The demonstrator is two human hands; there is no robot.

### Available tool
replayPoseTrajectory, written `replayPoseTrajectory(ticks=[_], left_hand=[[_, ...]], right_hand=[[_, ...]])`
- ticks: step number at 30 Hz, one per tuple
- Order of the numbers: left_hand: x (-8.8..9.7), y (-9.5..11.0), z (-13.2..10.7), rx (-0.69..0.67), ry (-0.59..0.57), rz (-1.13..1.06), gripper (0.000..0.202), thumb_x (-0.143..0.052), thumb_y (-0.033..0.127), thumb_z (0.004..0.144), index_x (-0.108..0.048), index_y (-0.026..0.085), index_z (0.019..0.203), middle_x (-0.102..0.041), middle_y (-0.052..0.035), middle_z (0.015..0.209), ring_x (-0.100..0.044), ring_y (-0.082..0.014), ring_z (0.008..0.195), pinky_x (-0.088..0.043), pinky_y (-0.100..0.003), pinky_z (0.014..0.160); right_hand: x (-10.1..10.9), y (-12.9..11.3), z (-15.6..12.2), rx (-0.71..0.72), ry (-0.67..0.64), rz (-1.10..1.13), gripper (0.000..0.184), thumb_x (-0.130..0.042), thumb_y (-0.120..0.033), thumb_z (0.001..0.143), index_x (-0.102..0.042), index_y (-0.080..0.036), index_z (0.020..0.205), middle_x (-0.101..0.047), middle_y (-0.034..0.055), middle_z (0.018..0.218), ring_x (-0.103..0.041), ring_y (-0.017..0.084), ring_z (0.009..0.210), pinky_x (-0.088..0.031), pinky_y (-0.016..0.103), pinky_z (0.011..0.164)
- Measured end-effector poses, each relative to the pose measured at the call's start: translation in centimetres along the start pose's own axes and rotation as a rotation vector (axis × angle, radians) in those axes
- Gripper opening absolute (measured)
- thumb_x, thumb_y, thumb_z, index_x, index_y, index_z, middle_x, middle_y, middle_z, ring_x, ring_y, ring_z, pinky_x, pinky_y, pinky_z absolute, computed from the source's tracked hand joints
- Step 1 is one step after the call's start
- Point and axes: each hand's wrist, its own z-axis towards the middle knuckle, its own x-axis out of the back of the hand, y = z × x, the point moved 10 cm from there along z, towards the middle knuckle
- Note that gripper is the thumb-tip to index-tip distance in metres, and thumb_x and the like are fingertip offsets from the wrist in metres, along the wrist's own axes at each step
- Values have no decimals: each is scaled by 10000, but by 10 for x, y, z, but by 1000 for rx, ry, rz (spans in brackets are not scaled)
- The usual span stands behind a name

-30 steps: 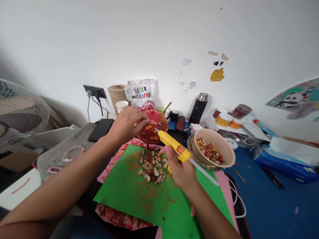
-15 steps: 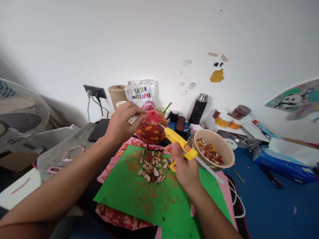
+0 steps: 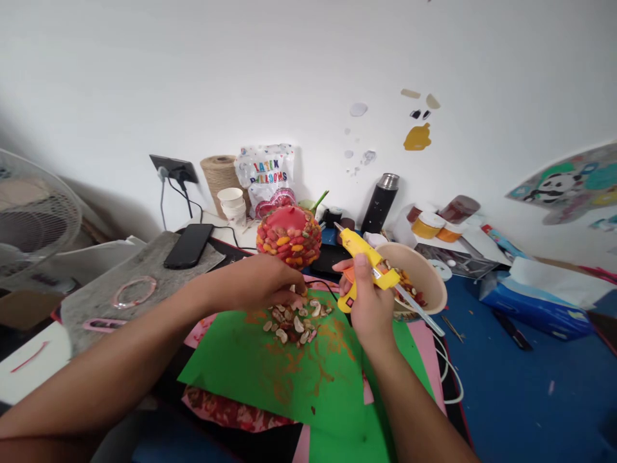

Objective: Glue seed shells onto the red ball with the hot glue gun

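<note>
My right hand (image 3: 373, 305) grips a yellow hot glue gun (image 3: 361, 254), its nozzle pointing up and left and a clear glue stick (image 3: 418, 310) poking out the back. At the near side of the balloon, my left hand (image 3: 274, 281) reaches down to the far edge of a pile of peanut shells (image 3: 289, 321). Its fingers are curled together; whatever is between the tips is hidden. A red balloon (image 3: 282, 218) stands behind that hand, covered round its sides with red, orange and yellow painted shells, its top bare. Under the pile lies a stained green sheet (image 3: 270, 373).
A beige bowl (image 3: 436, 283) of painted shells stands right of the glue gun. Behind are paper cups (image 3: 232, 204), a twine spool (image 3: 219, 183), a balloon bag (image 3: 266, 170) and a black flask (image 3: 380, 204). A phone (image 3: 189, 245) lies left; a white cord (image 3: 453, 386) loops right.
My left hand has left the balloon and dropped to the peanut shells. The glue gun has moved right, away from the balloon. The view has shifted slightly.
</note>
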Motion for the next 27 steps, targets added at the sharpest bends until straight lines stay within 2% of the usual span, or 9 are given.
replayPoseTrajectory(ticks=[4,7,12,17,23,27], left_hand=[[-29,-14,6,72,-97,120,192,-665,199,1003,-834,247,1082,-844,-58,934,-775,-226,806,-520,-281,727],[-40,-24,9,122,-129,147,197,-651,179,997,-830,243,1050,-832,-62,898,-768,-220,770,-537,-282,753],[-42,-39,8,238,-212,308,188,-641,114,983,-803,175,1055,-834,-128,939,-790,-272,828,-491,-300,673],[-41,-37,7,290,-290,338,207,-629,112,1004,-795,156,1119,-843,-145,986,-803,-290,872,-494,-307,668],[-45,-38,11,263,-235,338,381,-630,54,961,-778,202,1280,-842,-122,961,-813,-296,846,-527,-310,678],[-47,-42,14,236,-195,353,383,-629,76,959,-786,222,1276,-838,-121,956,-810,-300,841,-528,-308,661]], right_hand=[[-5,-2,-2,31,-21,-20,702,-642,-868,925,-762,-196,763,-513,-40,532,-485,123,473,-407,261,469],[-7,-2,-3,37,-38,-26,711,-640,-879,920,-772,-195,776,-524,-36,541,-483,124,481,-407,265,478],[-12,-6,-5,66,-82,-81,730,-616,-893,924,-770,-201,749,-528,-25,564,-495,129,507,-416,269,485],[-18,-11,-9,149,-134,-140,697,-589,-851,972,-789,-213,775,-515,-24,572,-494,136,522,-428,283,505],[-19,-6,-12,176,-166,-174,615,-599,-767,1023,-811,-214,858,-522,-27,581,-500,136,513,-434,283,510],[-20,-4,-13,148,-176,-147,609,-617,-768,1013,-798,-206,863,-510,-34,585,-500,134,517,-438,276,510]])
